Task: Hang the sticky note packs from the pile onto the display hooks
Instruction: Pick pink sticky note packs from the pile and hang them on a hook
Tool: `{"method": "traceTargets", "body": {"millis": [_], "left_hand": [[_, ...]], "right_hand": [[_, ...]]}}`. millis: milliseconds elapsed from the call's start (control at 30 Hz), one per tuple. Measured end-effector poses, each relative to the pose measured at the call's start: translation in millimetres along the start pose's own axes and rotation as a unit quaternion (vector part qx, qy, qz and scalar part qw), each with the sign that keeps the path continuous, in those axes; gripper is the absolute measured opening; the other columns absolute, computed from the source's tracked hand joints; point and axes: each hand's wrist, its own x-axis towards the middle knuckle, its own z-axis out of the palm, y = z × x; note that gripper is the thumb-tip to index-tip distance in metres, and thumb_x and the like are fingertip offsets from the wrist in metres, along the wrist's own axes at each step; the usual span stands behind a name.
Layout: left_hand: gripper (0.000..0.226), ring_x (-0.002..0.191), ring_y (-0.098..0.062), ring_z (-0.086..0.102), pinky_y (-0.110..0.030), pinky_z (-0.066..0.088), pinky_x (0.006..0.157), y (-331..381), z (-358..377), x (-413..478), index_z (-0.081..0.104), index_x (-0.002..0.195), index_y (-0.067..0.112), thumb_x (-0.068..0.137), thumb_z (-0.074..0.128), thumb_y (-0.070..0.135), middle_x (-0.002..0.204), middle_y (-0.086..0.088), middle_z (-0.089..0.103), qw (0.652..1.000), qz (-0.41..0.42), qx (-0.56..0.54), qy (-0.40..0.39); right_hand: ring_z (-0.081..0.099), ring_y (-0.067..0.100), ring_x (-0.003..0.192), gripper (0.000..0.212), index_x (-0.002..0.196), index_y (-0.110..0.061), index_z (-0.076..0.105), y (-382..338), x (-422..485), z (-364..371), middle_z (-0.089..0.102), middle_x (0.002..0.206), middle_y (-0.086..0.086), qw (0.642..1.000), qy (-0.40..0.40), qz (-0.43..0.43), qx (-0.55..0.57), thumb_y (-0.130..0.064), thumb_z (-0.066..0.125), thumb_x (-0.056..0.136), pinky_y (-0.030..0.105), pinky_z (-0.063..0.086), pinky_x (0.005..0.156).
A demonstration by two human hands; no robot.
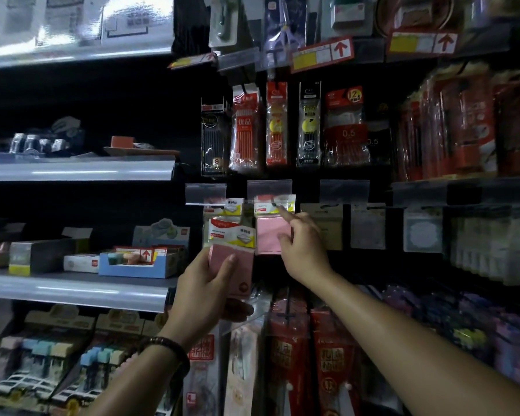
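Observation:
My left hand [210, 292] grips a stack of pink sticky note packs [233, 253] with white and yellow header cards, held upright in front of the display. A pink pack [269, 232] hangs on a display hook [275, 202] at centre. My right hand [300, 244] is at that hanging pack, index finger stretched up to its header near the hook tip, thumb against the pink pad. Another pack [222, 208] hangs on the hook to the left, partly hidden behind the held stack.
Pen packs [276, 124] hang in the row above. Grey and beige note packs [368, 226] hang to the right. Red packets [288, 349] hang below. Left shelves carry boxes, including a blue tray [135, 265]. Clear price-tag holders [269, 189] sit over the hooks.

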Motion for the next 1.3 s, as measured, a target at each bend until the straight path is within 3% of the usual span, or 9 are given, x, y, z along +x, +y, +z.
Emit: {"method": "traceTargets", "body": {"millis": [233, 367, 433, 567, 667, 767, 833, 967, 1300], "left_hand": [[0.017, 0.074, -0.032, 0.080, -0.052, 0.067, 0.064, 2.2, -2.6, 5.8, 0.063, 0.120, 0.023, 0.110, 0.052, 0.014, 0.107, -0.015, 0.075, 1.000, -0.017, -0.012, 0.005], [0.021, 0.080, -0.033, 0.080, -0.053, 0.067, 0.067, 0.6, -7.2, 7.4, 0.063, 0.124, 0.022, 0.109, 0.051, 0.013, 0.107, -0.016, 0.076, 1.000, -0.014, 0.001, -0.008], [0.022, 0.079, -0.037, 0.080, -0.056, 0.067, 0.070, 2.1, -8.1, 7.9, 0.062, 0.125, 0.023, 0.110, 0.050, 0.013, 0.104, -0.016, 0.077, 1.000, -0.018, -0.007, -0.019], [0.026, 0.079, -0.044, 0.078, -0.059, 0.066, 0.073, 4.4, -4.7, 11.5, 0.061, 0.128, 0.025, 0.111, 0.044, 0.014, 0.100, -0.019, 0.078, 0.999, -0.029, -0.025, -0.035], [0.028, 0.080, -0.046, 0.078, -0.055, 0.065, 0.070, 1.7, 1.7, 14.4, 0.056, 0.134, 0.023, 0.110, 0.045, 0.013, 0.101, -0.023, 0.078, 0.998, -0.030, -0.026, -0.052], [0.029, 0.084, -0.045, 0.078, -0.053, 0.064, 0.075, 0.8, 8.6, 15.0, 0.057, 0.136, 0.022, 0.111, 0.048, 0.010, 0.103, -0.022, 0.079, 0.994, -0.033, -0.049, -0.092], [0.029, 0.089, -0.042, 0.079, -0.053, 0.064, 0.079, 0.4, 12.1, 16.5, 0.058, 0.138, 0.023, 0.111, 0.051, 0.012, 0.108, -0.019, 0.079, 0.992, -0.033, -0.051, -0.112], [0.034, 0.097, -0.025, 0.081, -0.043, 0.066, 0.084, 2.6, 17.2, 22.8, 0.048, 0.138, 0.024, 0.108, 0.059, 0.014, 0.116, -0.012, 0.078, 0.997, -0.004, -0.015, -0.079], [0.075, 0.101, -0.028, 0.078, -0.055, 0.064, 0.086, 4.5, 26.4, 30.9, 0.018, 0.150, 0.037, 0.102, 0.065, 0.002, 0.124, -0.009, 0.065, 0.989, 0.107, 0.071, -0.080]], "right_hand": [[0.048, 0.030, 0.140, 0.079, 0.166, -0.027, 0.035, -12.9, 16.8, -3.7, 0.041, 0.146, 0.010, 0.988, -0.075, 0.052, -0.128, -0.007, 0.068, 0.097, 0.031, 0.042, 0.115], [0.049, 0.043, 0.141, 0.103, 0.169, -0.038, 0.015, -23.8, 8.3, -10.8, 0.009, 0.169, 0.019, 0.964, -0.147, 0.108, -0.194, -0.015, 0.077, 0.090, 0.047, 0.058, 0.103], [0.049, 0.044, 0.136, 0.088, 0.165, -0.031, 0.022, -33.0, -3.9, -16.6, 0.017, 0.165, 0.020, 0.949, -0.129, 0.103, -0.268, -0.029, 0.073, 0.093, 0.051, 0.058, 0.099], [0.060, 0.023, 0.109, 0.048, 0.147, -0.025, 0.046, -33.5, -30.7, -25.5, 0.043, 0.134, 0.002, 0.984, -0.036, -0.009, -0.175, -0.037, 0.062, 0.102, 0.040, 0.058, 0.084], [0.064, 0.008, 0.089, 0.046, 0.144, -0.032, 0.055, -24.1, -41.0, -28.1, 0.052, 0.112, -0.010, 0.995, -0.077, -0.054, 0.015, -0.033, 0.069, 0.101, 0.029, 0.054, 0.078], [0.070, 0.008, 0.108, 0.053, 0.147, -0.041, 0.058, -17.1, -45.8, -27.4, 0.068, 0.122, -0.011, 0.976, -0.146, -0.041, 0.155, -0.023, 0.074, 0.100, 0.037, 0.061, 0.096], [0.060, 0.001, 0.132, 0.055, 0.148, -0.036, 0.060, -13.5, -45.9, -26.4, 0.064, 0.143, -0.016, 0.976, -0.139, -0.047, 0.163, -0.017, 0.075, 0.099, 0.039, 0.053, 0.113], [0.052, -0.006, 0.138, 0.054, 0.145, -0.030, 0.064, -11.5, -38.4, -26.5, 0.063, 0.146, -0.019, 0.980, -0.105, -0.040, 0.165, -0.010, 0.077, 0.097, 0.036, 0.046, 0.121], [0.060, -0.001, 0.120, 0.057, 0.148, -0.028, 0.061, -8.7, -24.5, -22.1, 0.065, 0.133, -0.013, 0.989, 0.005, -0.119, 0.082, -0.007, 0.074, 0.097, 0.010, 0.045, 0.100]]}}
